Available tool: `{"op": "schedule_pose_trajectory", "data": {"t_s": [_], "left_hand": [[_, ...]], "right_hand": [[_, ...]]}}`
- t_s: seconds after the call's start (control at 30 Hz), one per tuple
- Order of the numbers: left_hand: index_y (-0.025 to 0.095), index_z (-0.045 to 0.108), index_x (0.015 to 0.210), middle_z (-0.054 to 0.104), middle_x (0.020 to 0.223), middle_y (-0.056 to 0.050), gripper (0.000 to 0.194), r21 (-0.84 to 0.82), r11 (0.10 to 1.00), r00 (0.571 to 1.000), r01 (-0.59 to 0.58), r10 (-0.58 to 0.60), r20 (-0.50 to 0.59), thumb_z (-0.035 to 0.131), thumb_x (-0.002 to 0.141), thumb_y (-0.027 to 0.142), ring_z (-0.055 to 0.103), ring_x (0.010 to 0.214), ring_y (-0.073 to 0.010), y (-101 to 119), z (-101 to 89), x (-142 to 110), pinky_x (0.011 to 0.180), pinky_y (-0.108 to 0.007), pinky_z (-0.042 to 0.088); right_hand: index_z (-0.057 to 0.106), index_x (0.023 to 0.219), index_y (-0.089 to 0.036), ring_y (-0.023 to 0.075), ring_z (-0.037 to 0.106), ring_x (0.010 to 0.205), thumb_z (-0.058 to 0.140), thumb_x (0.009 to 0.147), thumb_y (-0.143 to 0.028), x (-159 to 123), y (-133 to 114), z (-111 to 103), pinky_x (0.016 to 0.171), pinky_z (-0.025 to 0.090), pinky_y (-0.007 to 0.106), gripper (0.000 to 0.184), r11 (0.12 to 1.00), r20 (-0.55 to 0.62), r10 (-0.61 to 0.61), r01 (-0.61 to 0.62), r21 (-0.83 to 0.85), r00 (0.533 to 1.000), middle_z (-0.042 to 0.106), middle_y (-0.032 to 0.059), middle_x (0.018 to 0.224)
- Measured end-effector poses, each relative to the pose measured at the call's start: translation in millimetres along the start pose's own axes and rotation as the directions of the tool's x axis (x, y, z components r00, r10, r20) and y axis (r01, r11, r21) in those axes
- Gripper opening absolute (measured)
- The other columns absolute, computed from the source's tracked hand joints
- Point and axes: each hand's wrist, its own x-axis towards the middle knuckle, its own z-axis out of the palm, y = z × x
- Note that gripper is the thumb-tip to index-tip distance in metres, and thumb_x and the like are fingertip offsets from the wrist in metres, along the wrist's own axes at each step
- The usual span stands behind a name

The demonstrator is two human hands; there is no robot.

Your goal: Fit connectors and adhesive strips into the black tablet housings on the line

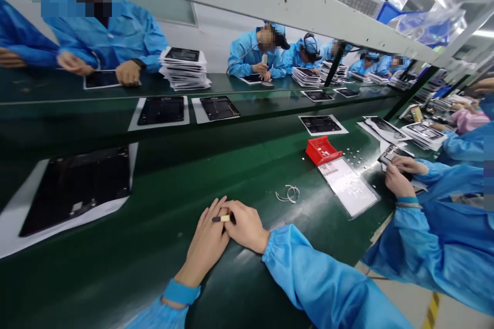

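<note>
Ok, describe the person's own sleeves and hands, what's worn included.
The right sleeve and left sleeve are loose, glossy, light-blue smock fabric, gathered at elastic cuffs. A brighter blue fabric band circles the left wrist. The left hand and right hand wear no gloves.

On my bench: wire loops just beyond my right hand; tray past them, paper sheet beside it; panel left of my left hand.

Left hand, right hand: path runs left along green belt to black panel; wire loops, red tray block rightward.
</note>
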Motion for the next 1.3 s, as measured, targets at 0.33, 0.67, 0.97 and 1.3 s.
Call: {"op": "schedule_pose_trajectory", "data": {"t_s": [0.33, 0.67, 0.97, 1.3], "left_hand": [[0.013, 0.047, 0.136, 0.042, 0.147, -0.012, 0.051, 0.024, 0.999, 0.999, -0.026, 0.027, -0.035, 0.035, 0.088, 0.024, 0.031, 0.140, -0.0288, -5.8, 5.4, 0.0, 0.113, -0.051, 0.033], [0.015, 0.048, 0.136, 0.041, 0.148, -0.010, 0.050, 0.051, 0.998, 0.999, -0.034, 0.035, -0.029, 0.032, 0.090, 0.024, 0.031, 0.141, -0.0286, -8.5, 6.9, 0.0, 0.112, -0.051, 0.033], [0.017, 0.049, 0.135, 0.041, 0.148, -0.011, 0.048, 0.020, 0.999, 0.999, -0.031, 0.032, -0.039, 0.034, 0.091, 0.025, 0.031, 0.141, -0.0288, -10.2, 7.4, -0.9, 0.112, -0.053, 0.033], [0.015, 0.048, 0.136, 0.041, 0.148, -0.011, 0.049, 0.021, 0.999, 0.997, -0.047, 0.048, -0.055, 0.035, 0.089, 0.022, 0.030, 0.141, -0.0272, -9.2, 10.4, -1.5, 0.113, -0.051, 0.033]], "right_hand": [[0.050, 0.124, -0.028, 0.0158, 0.061, 0.101, 0.054, 0.086, -0.014, -0.7, -1.2, -1.5, 0.085, 0.049, 0.025, 0.041, 1.000, 0.028, 0.012, -0.012, -0.017, 1.000, 0.061, -0.0013, 0.113], [0.051, 0.124, -0.027, 0.0155, 0.062, 0.099, 0.054, 0.086, -0.015, -0.6, 0.0, 0.7, 0.084, 0.049, 0.024, 0.040, 1.000, 0.011, 0.011, -0.011, -0.013, 1.000, 0.063, -0.0013, 0.111], [0.051, 0.124, -0.028, 0.0156, 0.062, 0.100, 0.053, 0.086, -0.015, -1.1, -0.8, -0.1, 0.084, 0.048, 0.024, 0.040, 1.000, 0.011, 0.021, -0.021, -0.011, 1.000, 0.063, -0.0017, 0.111], [0.052, 0.123, -0.028, 0.0161, 0.061, 0.102, 0.053, 0.083, -0.011, -1.2, 0.6, 1.2, 0.086, 0.047, 0.024, 0.043, 1.000, 0.000, 0.002, -0.002, 0.001, 1.000, 0.063, -0.0027, 0.112]]}}
